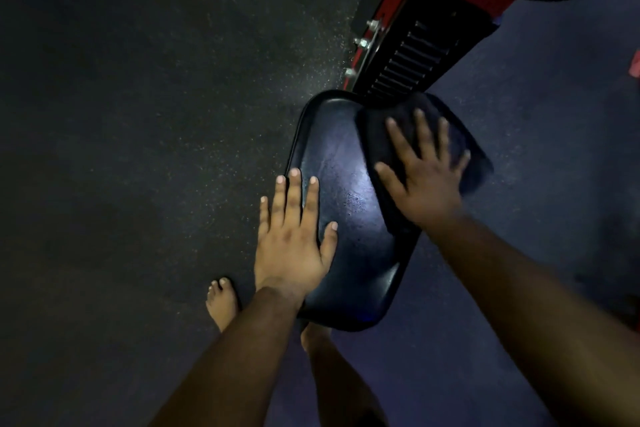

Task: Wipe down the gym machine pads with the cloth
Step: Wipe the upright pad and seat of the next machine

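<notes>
1. Cloth (398,135), dark one, is spread over the far right part of the black seat pad (343,204).
2. Right hand (424,177) lies flat on it, fingers splayed, gripping nothing.
3. Left hand (294,236) rests flat on the pad's left edge, fingers straight.
4. Bare feet on speckled rubber floor (138,149).

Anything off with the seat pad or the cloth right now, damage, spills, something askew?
Nothing stands out. The seat pad shows no visible tears, only a wet-looking sheen with small droplets near its middle. The right hand presses the dark cloth flat on the pad's far right side, the cloth overhanging that edge. The left hand rests flat on the near left edge.
</notes>
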### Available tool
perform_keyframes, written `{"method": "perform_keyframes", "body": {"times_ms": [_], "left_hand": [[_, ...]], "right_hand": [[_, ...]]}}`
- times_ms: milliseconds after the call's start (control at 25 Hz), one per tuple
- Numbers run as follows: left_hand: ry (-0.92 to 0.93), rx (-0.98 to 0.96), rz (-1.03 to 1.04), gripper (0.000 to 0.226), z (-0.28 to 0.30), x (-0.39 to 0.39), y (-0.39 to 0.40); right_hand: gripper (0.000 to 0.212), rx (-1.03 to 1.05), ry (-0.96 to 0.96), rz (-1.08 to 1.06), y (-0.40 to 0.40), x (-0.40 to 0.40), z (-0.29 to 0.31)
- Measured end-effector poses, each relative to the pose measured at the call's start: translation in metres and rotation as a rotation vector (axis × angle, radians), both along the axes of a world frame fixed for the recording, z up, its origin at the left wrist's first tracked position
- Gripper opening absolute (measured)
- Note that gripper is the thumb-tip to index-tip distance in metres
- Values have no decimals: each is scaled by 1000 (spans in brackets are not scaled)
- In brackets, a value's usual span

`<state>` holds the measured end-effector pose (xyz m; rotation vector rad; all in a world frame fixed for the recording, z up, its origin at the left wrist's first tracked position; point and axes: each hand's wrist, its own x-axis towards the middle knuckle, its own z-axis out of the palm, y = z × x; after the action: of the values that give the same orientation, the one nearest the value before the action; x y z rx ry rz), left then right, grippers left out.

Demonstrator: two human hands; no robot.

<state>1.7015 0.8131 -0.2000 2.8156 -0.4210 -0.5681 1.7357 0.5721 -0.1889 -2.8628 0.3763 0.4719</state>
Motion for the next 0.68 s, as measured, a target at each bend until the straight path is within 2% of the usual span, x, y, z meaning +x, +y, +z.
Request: {"method": "perform_keyframes", "body": {"times_ms": [80, 160, 280, 320, 400, 440, 560, 680], "left_hand": [[7, -12, -4, 72, 2, -1, -1], [10, -27, -2, 73, 2, -1, -2], [14, -48, 26, 75, 2, -1, 2], [11, -77, 42, 76, 2, -2, 2], [-3, -164, 68, 75, 4, -4, 4], [-19, -196, 71, 73, 5, -8, 8], [-4, -210, 52, 68, 2, -32, 36], [84, -188, 32, 68, 3, -63, 68]], "right_hand": [[66, 16, 20, -143, 6, -24, 4], [63, -12, 53, -153, 23, -6, 4], [55, -30, -2, 142, 74, 50, 0], [52, 28, -42, 249, 91, 64, -3], [51, 204, -82, 312, 104, 81, -3], [54, 238, -91, 293, 96, 80, -5], [65, 41, -63, 81, 50, 49, -5], [64, -45, 15, -192, 72, -18, 6]]}}
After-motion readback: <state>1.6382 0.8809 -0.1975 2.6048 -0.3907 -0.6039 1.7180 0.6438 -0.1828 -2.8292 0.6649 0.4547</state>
